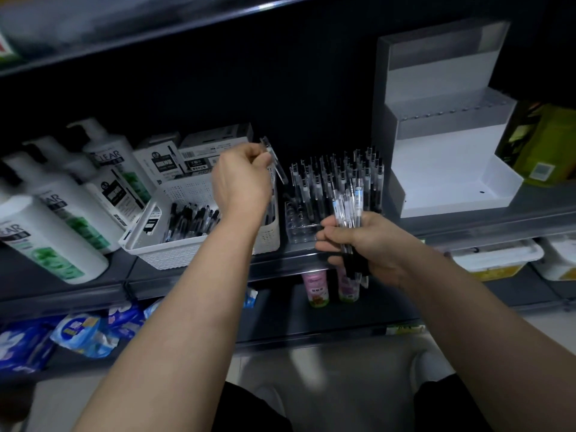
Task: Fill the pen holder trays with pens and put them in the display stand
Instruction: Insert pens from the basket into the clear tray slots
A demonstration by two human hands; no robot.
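My left hand [241, 179] pinches a single clear pen [276, 162] above the right end of a white basket [165, 249] that holds several loose black pens. My right hand [361, 244] grips a bundle of pens [349, 207], tips pointing up, in front of a clear pen holder tray [296, 227]. The tray stands on the shelf with several pens upright in its back rows; its front holes show bare. A white stepped display stand [448, 169] sits to the right on the same shelf, with no trays in it.
White shampoo pump bottles [56, 232] stand at the left of the shelf. Pen boxes [202, 154] are stacked behind the basket. Yellow-green packs [545, 141] lie right of the stand. The lower shelf holds blue packets [84, 333] and two small cans [330, 285].
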